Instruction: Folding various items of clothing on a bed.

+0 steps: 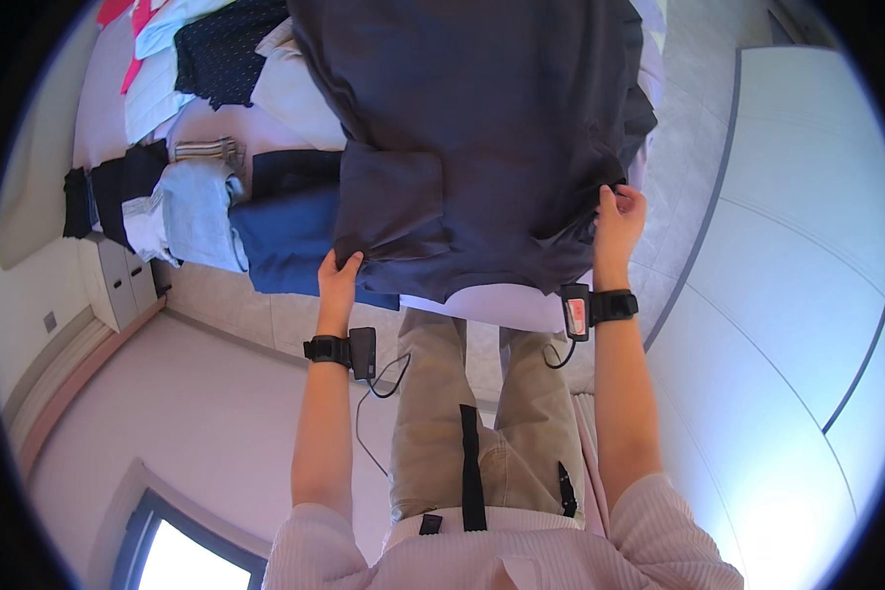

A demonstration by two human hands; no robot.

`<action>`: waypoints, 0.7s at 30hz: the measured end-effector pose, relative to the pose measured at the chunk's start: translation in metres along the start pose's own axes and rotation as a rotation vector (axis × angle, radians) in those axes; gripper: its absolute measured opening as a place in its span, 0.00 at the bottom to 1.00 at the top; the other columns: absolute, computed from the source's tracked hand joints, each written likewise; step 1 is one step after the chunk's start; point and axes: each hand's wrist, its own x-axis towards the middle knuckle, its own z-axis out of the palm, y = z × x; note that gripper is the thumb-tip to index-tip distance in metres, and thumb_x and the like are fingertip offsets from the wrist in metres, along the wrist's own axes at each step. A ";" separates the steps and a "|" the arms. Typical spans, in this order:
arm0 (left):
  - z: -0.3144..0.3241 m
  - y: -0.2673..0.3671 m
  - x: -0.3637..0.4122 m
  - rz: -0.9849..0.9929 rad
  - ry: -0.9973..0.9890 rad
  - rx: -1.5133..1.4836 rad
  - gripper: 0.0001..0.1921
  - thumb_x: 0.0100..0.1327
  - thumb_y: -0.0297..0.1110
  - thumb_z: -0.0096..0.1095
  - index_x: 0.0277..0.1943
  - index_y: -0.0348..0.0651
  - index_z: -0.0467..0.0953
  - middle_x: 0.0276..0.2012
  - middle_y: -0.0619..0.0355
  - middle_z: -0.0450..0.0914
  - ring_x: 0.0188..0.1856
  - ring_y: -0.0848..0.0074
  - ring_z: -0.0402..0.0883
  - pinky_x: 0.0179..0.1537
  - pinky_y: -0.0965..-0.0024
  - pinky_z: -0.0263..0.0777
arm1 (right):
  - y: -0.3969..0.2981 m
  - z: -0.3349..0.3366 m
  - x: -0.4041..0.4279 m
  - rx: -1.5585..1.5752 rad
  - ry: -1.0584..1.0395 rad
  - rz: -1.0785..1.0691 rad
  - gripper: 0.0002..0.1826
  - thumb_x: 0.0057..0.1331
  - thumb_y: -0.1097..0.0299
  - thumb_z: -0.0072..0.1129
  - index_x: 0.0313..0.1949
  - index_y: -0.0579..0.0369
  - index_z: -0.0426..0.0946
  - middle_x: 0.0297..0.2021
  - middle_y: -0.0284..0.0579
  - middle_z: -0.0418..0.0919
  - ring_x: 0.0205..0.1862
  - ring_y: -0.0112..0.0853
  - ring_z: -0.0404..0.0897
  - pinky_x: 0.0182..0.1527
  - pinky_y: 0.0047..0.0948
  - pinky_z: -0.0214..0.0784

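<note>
A large dark garment lies spread over the near part of a bed, partly creased, with a squarish flap or pocket at its left. My left hand pinches its near left corner between thumb and fingers. At the right edge, slightly farther from me, my right hand grips a bunched bit of the same cloth. Each wrist wears a black strap with a small device and a cable. The garment's far end runs out of view at the top.
Folded navy cloth, light blue jeans and dark clothes line the bed's left. A dotted black garment and white clothes lie beyond. A white drawer cabinet stands left; pale wardrobe doors rise at right.
</note>
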 end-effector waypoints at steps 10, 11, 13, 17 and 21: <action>-0.032 -0.034 -0.003 -0.079 -0.053 -0.211 0.17 0.60 0.25 0.54 0.53 0.36 0.71 0.47 0.59 0.78 0.49 0.77 0.73 0.55 0.76 0.62 | -0.022 -0.024 0.006 0.315 0.083 0.135 0.07 0.63 0.71 0.56 0.36 0.63 0.74 0.20 0.33 0.72 0.22 0.23 0.70 0.25 0.19 0.64; -0.036 -0.037 -0.003 -0.080 -0.056 -0.210 0.17 0.60 0.25 0.54 0.53 0.36 0.71 0.47 0.59 0.78 0.49 0.77 0.73 0.55 0.76 0.62 | -0.038 -0.027 -0.001 0.313 0.085 0.135 0.07 0.63 0.71 0.56 0.36 0.63 0.74 0.20 0.33 0.72 0.22 0.23 0.70 0.25 0.19 0.64; -0.036 -0.042 -0.002 -0.054 -0.028 -0.197 0.17 0.61 0.25 0.52 0.54 0.38 0.71 0.47 0.59 0.78 0.48 0.77 0.75 0.53 0.74 0.65 | -0.074 -0.025 -0.019 0.005 0.054 -0.248 0.05 0.61 0.73 0.57 0.36 0.60 0.75 0.22 0.35 0.73 0.22 0.23 0.70 0.26 0.21 0.64; -0.041 -0.054 -0.001 -0.327 0.064 -0.189 0.11 0.62 0.32 0.53 0.47 0.41 0.72 0.42 0.59 0.78 0.40 0.78 0.77 0.41 0.70 0.73 | -0.098 -0.004 -0.061 -0.078 -0.765 -0.499 0.06 0.57 0.74 0.59 0.36 0.55 0.77 0.25 0.41 0.74 0.24 0.27 0.74 0.32 0.26 0.68; -0.047 -0.059 -0.007 -0.470 -0.007 -0.217 0.11 0.63 0.37 0.54 0.46 0.43 0.71 0.43 0.58 0.77 0.42 0.73 0.78 0.44 0.62 0.75 | -0.066 -0.011 -0.073 -0.066 -0.825 -0.117 0.11 0.57 0.73 0.60 0.41 0.55 0.75 0.31 0.42 0.75 0.31 0.30 0.77 0.36 0.28 0.69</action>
